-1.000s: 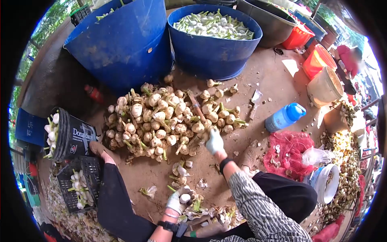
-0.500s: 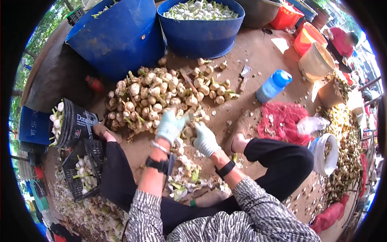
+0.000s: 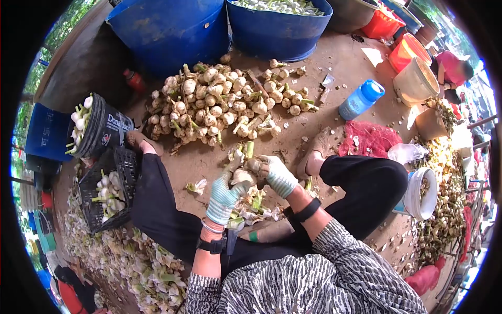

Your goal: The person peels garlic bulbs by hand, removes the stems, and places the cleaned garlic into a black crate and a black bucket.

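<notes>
In a striped, pale green glove, my left hand is wrapped round a garlic bulb with a short green stem. My right hand, gloved the same way, pinches at the upper right side of that bulb; what lies right under its fingertips is partly hidden. Between my legs, below the hands, lie garlic peelings with bits of green stem. Ahead of both hands spreads a heap of unpeeled garlic bulbs, brownish, some with cut stems.
Blue tubs stand behind the heap, one filled with peeled garlic. A black bucket and black crate hold white bulbs at left. To the right are a blue bottle, red netting and a white bucket. Another person sits far right.
Both hands have drawn back from the heap's near edge towards my body, with a garlic bulb now between them. The camera view has shifted slightly.
</notes>
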{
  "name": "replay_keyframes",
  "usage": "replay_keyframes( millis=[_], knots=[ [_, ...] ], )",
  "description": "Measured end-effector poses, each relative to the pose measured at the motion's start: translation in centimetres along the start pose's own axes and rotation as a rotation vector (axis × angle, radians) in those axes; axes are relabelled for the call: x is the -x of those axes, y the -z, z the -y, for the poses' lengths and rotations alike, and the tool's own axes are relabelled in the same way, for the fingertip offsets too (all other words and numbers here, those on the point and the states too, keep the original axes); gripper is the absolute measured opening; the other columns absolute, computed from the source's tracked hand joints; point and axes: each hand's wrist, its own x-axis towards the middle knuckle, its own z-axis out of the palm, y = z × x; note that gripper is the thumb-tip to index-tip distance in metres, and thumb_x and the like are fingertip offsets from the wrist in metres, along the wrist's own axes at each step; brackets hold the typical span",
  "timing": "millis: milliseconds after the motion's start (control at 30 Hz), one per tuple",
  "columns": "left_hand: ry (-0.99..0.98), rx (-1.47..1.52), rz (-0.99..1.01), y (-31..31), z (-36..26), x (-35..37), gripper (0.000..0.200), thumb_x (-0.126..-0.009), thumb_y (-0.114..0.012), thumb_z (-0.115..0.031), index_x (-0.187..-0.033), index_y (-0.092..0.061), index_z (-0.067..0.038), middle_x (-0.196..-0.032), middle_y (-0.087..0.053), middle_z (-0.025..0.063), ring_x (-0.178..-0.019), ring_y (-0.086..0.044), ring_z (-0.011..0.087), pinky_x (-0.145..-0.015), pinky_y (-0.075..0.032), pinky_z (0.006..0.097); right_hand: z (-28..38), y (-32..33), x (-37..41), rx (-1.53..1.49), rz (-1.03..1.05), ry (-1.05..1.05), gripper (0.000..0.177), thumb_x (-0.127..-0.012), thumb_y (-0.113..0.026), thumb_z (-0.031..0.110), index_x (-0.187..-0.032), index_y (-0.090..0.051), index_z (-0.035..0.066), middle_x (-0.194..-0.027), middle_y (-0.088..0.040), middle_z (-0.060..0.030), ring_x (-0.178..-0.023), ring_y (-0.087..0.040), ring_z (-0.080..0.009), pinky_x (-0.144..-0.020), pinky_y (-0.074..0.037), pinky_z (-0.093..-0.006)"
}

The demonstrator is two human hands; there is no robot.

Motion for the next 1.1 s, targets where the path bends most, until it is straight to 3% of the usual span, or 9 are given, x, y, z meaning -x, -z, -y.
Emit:
replay_keyframes(
  millis=[100, 333, 400, 500, 533, 733, 867, 933, 1100],
  knots=[
    [-0.157, -0.452, -0.072, 0.2, -0.5, 1.2, 0.067, -0.066, -0.076, -0.015, -0.124, -0.046, -0.001, -0.107, -0.056, 0.01, -0.091, -0.055, 0.0165, -0.081, -0.046, 0.0271, -0.3, -0.8, -0.3, 0.109, 0.043, 0.002, 0.028, -0.085, -0.059, 0.022, -0.099, -0.06, -0.002, -0.075, -0.058, 0.0022, -0.064, -0.05, -0.0034, -0.055, -0.043, -0.0192],
    [-0.067, -0.358, -0.022, 2.7, 0.3, 2.8, 0.061, -0.066, -0.074, -0.011, -0.12, -0.049, 0.002, -0.103, -0.06, 0.0109, -0.091, -0.057, 0.0153, -0.081, -0.046, 0.0277, -2.0, -1.2, -0.3, 0.268, 0.149, 0.048, 0.024, -0.082, -0.062, 0.018, -0.096, -0.06, -0.002, -0.075, -0.059, 0.0005, -0.065, -0.052, -0.0061, -0.058, -0.045, -0.0224],
    [-0.111, -0.43, -0.012, 2.8, 0.5, 3.1, 0.061, -0.067, -0.073, -0.011, -0.121, -0.048, 0.003, -0.105, -0.06, 0.0117, -0.093, -0.057, 0.0159, -0.082, -0.047, 0.0278, -2.8, -0.9, -0.5, -0.094, 0.213, -0.072, 0.027, -0.082, -0.063, 0.02, -0.098, -0.06, -0.002, -0.074, -0.058, 0.0005, -0.064, -0.052, -0.0067, -0.057, -0.045, -0.0228],
    [0.024, -0.147, -0.088, 2.3, 0.9, 3.5, 0.056, -0.069, -0.072, -0.021, -0.113, -0.052, 0.006, -0.095, -0.058, 0.0074, -0.085, -0.058, 0.0146, -0.073, -0.049, 0.0251, -2.3, -1.8, -0.5, 0.357, 0.126, 0.058, 0.025, -0.082, -0.062, 0.018, -0.097, -0.06, -0.003, -0.076, -0.059, 0.0002, -0.067, -0.053, -0.0067, -0.059, -0.045, -0.0223],
    [0.079, 0.162, -0.091, 2.1, 1.0, 3.2, 0.061, -0.07, -0.074, -0.027, -0.116, -0.051, 0.005, -0.097, -0.058, 0.0074, -0.086, -0.058, 0.0145, -0.073, -0.05, 0.0258, -1.6, -1.8, -0.4, 0.239, 0.134, 0.019, 0.022, -0.083, -0.06, 0.015, -0.096, -0.061, -0.003, -0.078, -0.059, 0.0002, -0.07, -0.054, -0.0062, -0.061, -0.046, -0.0215],
    [0.175, 0.336, 0.036, 2.5, -0.3, 3.2, 0.068, -0.073, -0.071, -0.034, -0.122, -0.043, 0.004, -0.1, -0.058, 0.0119, -0.087, -0.061, 0.0193, -0.07, -0.054, 0.0286, -0.9, -1.6, 0.0, 0.166, 0.118, 0.07, 0.031, -0.085, -0.059, 0.018, -0.104, -0.058, -0.006, -0.082, -0.061, -0.001, -0.071, -0.054, -0.0054, -0.063, -0.046, -0.0211],
    [-0.007, -0.012, -0.019, 2.1, 0.2, 2.9, 0.072, -0.072, -0.071, -0.036, -0.124, -0.041, 0.004, -0.097, -0.06, 0.0131, -0.081, -0.063, 0.0218, -0.064, -0.055, 0.031, 0.0, -1.8, 0.0, 0.215, 0.142, 0.054, 0.031, -0.084, -0.059, 0.017, -0.106, -0.057, -0.006, -0.083, -0.061, -0.0016, -0.073, -0.054, -0.0053, -0.065, -0.046, -0.0209],
    [0.146, 0.408, -0.007, 1.5, -0.3, 3.1, 0.071, -0.072, -0.069, -0.041, -0.122, -0.044, 0.003, -0.093, -0.061, 0.0131, -0.074, -0.063, 0.0231, -0.06, -0.054, 0.0318, 0.3, -1.4, -0.1, 0.252, 0.145, 0.021, 0.031, -0.084, -0.059, 0.018, -0.105, -0.058, -0.006, -0.085, -0.062, -0.0025, -0.075, -0.053, -0.0053, -0.067, -0.046, -0.0214],
    [0.367, 0.716, -0.071, 1.8, 0.7, 2.6, 0.057, -0.074, -0.066, -0.045, -0.107, -0.053, 0.0, -0.085, -0.062, 0.0108, -0.069, -0.062, 0.0208, -0.054, -0.052, 0.0305, 0.3, -2.3, 0.6, 0.126, 0.083, 0.078, 0.031, -0.084, -0.059, 0.022, -0.101, -0.059, -0.004, -0.082, -0.06, 0.0005, -0.072, -0.051, -0.0047, -0.064, -0.045, -0.0224]
  ],
)
